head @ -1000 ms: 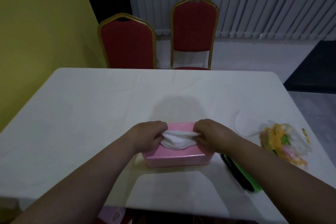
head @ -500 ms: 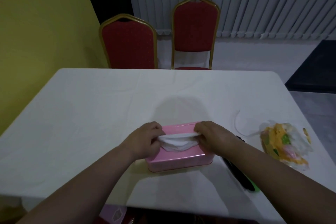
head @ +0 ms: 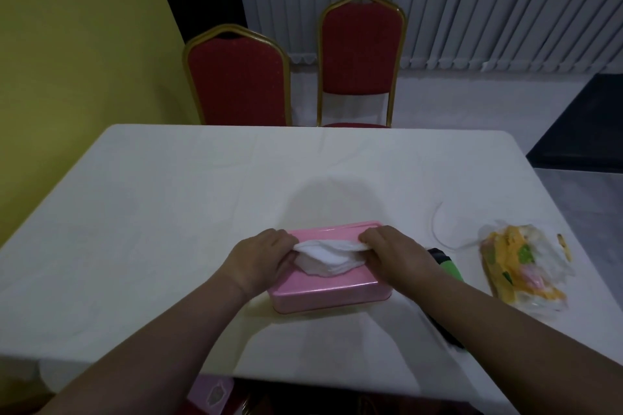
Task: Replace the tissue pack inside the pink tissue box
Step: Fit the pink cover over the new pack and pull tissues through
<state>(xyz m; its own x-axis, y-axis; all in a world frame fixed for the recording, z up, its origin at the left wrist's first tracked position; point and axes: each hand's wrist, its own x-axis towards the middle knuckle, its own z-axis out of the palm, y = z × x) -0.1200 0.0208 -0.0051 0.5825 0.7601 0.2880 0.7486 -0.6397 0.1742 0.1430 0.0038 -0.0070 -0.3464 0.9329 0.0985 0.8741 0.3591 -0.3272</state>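
Observation:
The pink tissue box (head: pixel 328 293) lies on the white table (head: pixel 168 205) near the front edge. White tissues (head: pixel 328 258) stick out of its top in a wide fold. My left hand (head: pixel 259 261) pinches the left end of the tissues. My right hand (head: pixel 394 254) pinches the right end. Both hands rest on top of the box. An orange and clear plastic tissue wrapper (head: pixel 524 269) lies crumpled on the table to the right.
A green and black object (head: pixel 446 266) lies right of the box, partly under my right forearm. Two red chairs (head: pixel 239 77) (head: pixel 362 54) stand behind the table's far edge. A yellow wall runs along the left. A pink item (head: pixel 212 394) shows below the table's front edge.
The box and both hands have shifted slightly away from me on the table. The tissues are stretched a little wider between my hands.

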